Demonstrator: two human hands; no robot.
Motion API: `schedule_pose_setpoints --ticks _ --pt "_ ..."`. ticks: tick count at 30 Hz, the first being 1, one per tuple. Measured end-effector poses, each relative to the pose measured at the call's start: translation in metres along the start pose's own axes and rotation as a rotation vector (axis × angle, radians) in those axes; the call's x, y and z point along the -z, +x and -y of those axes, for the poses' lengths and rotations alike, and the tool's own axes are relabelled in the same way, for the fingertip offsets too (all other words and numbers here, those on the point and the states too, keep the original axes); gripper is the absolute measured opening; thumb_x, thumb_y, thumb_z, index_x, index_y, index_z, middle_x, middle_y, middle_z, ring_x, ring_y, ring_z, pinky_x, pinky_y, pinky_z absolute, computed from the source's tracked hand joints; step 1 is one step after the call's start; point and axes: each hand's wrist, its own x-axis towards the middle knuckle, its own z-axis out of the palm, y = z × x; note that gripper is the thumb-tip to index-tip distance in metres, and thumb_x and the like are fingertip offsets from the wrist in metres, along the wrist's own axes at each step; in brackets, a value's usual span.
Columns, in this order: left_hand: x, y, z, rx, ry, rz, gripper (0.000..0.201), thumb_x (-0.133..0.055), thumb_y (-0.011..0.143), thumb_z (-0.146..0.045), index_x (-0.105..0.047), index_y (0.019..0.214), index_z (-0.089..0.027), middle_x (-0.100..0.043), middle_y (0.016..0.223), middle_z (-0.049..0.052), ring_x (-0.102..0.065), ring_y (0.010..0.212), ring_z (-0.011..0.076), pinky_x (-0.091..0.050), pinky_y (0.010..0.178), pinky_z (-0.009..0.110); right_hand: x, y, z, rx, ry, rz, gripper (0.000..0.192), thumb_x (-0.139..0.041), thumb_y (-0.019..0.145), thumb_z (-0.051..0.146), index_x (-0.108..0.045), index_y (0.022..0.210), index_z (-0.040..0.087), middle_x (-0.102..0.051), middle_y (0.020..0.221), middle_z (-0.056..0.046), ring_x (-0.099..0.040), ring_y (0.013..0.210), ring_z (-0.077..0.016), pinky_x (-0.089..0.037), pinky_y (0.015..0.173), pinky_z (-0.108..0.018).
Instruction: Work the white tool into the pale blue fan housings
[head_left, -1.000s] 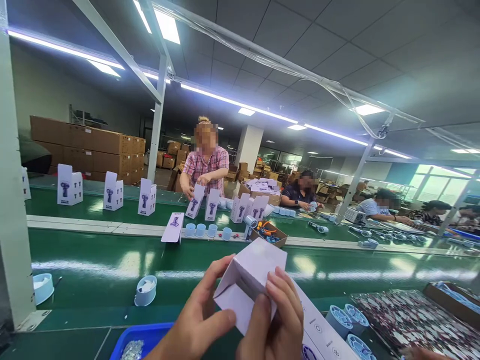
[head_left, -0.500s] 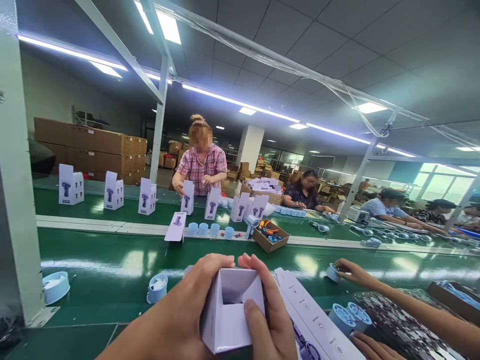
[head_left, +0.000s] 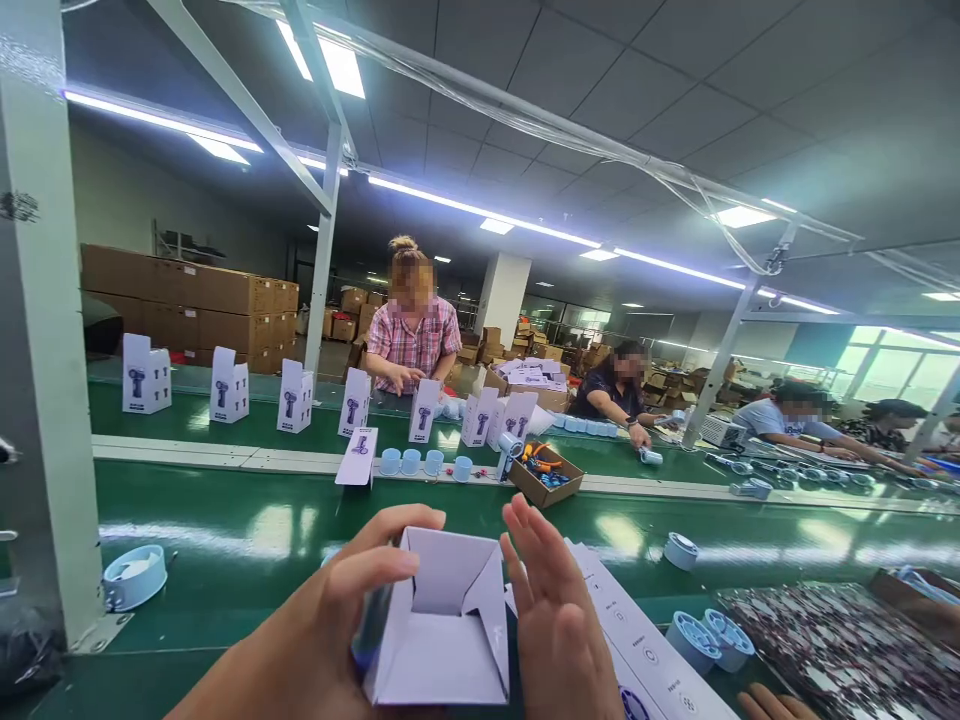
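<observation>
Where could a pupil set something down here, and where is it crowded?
Bare green belt shows between the far-left blue cup and the left hand, and between the right hand and the lone blue cup to its right, back to the white strip. Crowded: the lower right, where printed cartons, paired blue cups and wired parts lie close.

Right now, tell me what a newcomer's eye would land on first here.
Probably the open white cardboard box at bottom centre, held by the left hand, with the right hand open beside it. Behind, upright white cartons with purple prints stand along the far side of the glossy green bench, left of a brown cardboard tray holding orange items.
</observation>
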Motion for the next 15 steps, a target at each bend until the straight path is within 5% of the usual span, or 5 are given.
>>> schedule_pose_setpoints --ticks 4,6,8,11,15 --pt "-0.012 -0.007 0.0 0.154 -0.267 -0.051 0.075 -0.076 0.066 -0.038 -0.037 0.13 -0.04 -0.043 0.12 0.011 -0.053 0.108 0.0328 -0.05 0.08 0.041 0.003 0.0 -0.007 0.094 -0.14 -0.005 0.039 -0.051 0.093 0.046 -0.058 0.121 0.02 -0.058 0.127 -0.01 -0.058 0.112 -0.0244 -0.046 0.096 -0.048" --pt "-0.012 -0.009 0.0 0.23 -0.341 -0.098 0.07 -0.075 0.065 -0.046 -0.043 0.127 -0.039 -0.042 0.118 0.01 -0.054 0.102 0.0314 -0.049 0.076 0.04 0.027 0.005 -0.013 0.128 -0.176 -0.036 0.038 -0.053 0.091 0.049 -0.062 0.111 0.018 -0.064 0.113 -0.007 -0.062 0.102 -0.0208 -0.049 0.09 -0.044" --pt "-0.015 -0.01 0.002 0.307 -0.398 -0.137 0.066 -0.074 0.065 -0.05 -0.046 0.123 -0.038 -0.041 0.121 0.01 -0.053 0.099 0.0307 -0.048 0.075 0.04 0.08 0.015 -0.024 0.164 -0.211 -0.085 0.044 -0.052 0.085 0.063 -0.069 0.088 0.022 -0.069 0.081 -0.002 -0.065 0.086 -0.0196 -0.053 0.076 -0.038" --pt "-0.03 -0.009 0.008 0.323 -0.486 -0.149 0.065 -0.076 0.059 -0.057 -0.049 0.115 -0.036 -0.044 0.115 0.009 -0.053 0.094 0.0292 -0.047 0.076 0.042 0.197 0.028 -0.055 0.268 -0.36 -0.061 0.046 -0.074 0.051 0.071 -0.054 0.038 0.031 -0.043 0.034 0.002 -0.053 0.046 -0.0146 -0.04 0.042 -0.026" --pt "-0.041 -0.006 0.008 0.291 -0.511 -0.112 0.072 -0.082 0.05 -0.058 -0.05 0.11 -0.036 -0.043 0.113 0.007 -0.053 0.096 0.0286 -0.045 0.08 0.042 0.308 0.023 -0.103 0.253 -0.55 -0.114 0.041 -0.078 0.038 0.069 -0.056 0.037 0.035 -0.051 0.037 0.0 -0.05 0.042 -0.0158 -0.033 0.037 -0.027"
